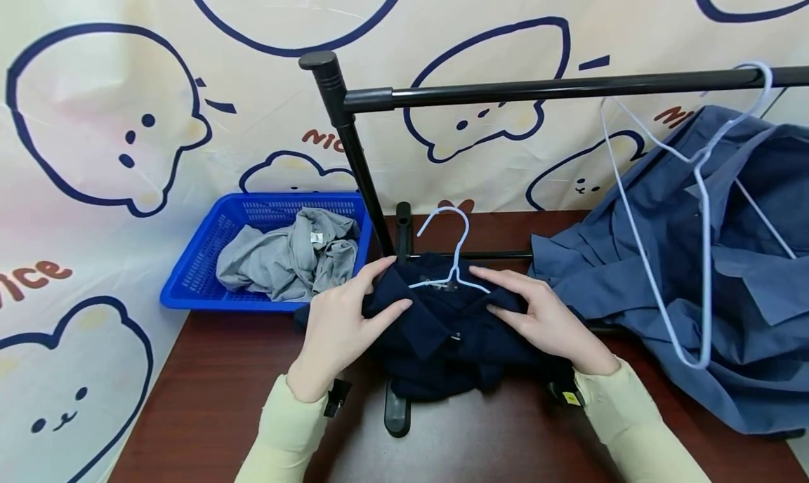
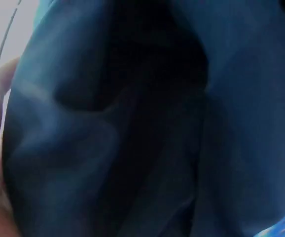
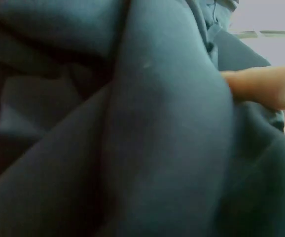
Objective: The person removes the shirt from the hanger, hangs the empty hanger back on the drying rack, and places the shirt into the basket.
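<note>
A dark navy collared shirt (image 1: 436,349) is held up over the table, its collar facing me. A pale lilac hanger (image 1: 458,258) has its hook standing out of the neck opening, and the ends of its arms go out of sight inside the cloth. My left hand (image 1: 338,321) pinches the shirt's left shoulder between thumb and fingers, and my right hand (image 1: 546,318) grips the other shoulder likewise. Navy cloth (image 2: 157,148) fills most of the left wrist view. In the right wrist view, a finger lies against the folded shirt (image 3: 167,123).
A blue plastic basket (image 1: 183,279) with a crumpled grey garment (image 1: 284,255) stands at back left. The black rack's rail (image 1: 505,90) crosses above; a hanger (image 1: 704,258) and a blue-grey garment (image 1: 663,209) hang at right. The rack's foot (image 1: 397,416) lies on the brown table (image 1: 253,399).
</note>
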`<action>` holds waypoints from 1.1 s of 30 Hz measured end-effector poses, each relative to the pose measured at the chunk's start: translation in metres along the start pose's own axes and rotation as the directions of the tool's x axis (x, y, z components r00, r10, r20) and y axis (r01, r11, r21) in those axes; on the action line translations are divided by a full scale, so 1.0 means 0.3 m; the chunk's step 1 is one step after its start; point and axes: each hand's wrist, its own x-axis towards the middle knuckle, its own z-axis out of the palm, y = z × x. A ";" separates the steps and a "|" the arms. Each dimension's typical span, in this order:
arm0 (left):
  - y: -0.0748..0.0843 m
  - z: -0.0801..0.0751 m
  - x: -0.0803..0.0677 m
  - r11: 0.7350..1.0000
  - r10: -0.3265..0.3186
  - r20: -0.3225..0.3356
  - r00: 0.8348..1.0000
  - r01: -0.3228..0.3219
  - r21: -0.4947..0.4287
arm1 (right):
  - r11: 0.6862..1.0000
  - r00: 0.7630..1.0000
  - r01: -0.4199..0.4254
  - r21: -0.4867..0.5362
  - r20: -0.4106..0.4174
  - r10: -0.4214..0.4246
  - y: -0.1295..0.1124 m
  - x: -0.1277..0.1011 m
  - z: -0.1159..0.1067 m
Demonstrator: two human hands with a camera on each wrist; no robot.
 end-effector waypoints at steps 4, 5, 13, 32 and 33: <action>-0.017 0.024 -0.013 0.999 -0.013 0.016 1.000 0.014 -0.038 | 0.994 0.996 -0.036 -0.107 -0.081 0.028 0.001 -0.002 -0.006; -0.021 0.028 -0.015 0.998 -0.016 0.017 1.000 0.016 -0.053 | 0.991 0.995 -0.048 -0.121 -0.097 0.036 -0.002 -0.005 -0.011; -0.035 0.032 -0.026 0.992 -0.042 -0.014 0.999 0.040 -0.117 | 0.981 0.985 -0.138 -0.135 -0.126 0.121 -0.038 -0.065 -0.066; -0.048 0.036 -0.037 0.980 -0.087 -0.103 0.991 0.067 -0.187 | 0.980 0.959 -0.192 -0.052 -0.223 0.176 -0.044 -0.168 -0.099; -0.045 0.037 -0.037 0.981 -0.086 -0.104 0.991 0.067 -0.181 | 0.981 0.956 -0.185 -0.052 -0.239 0.168 -0.042 -0.166 -0.095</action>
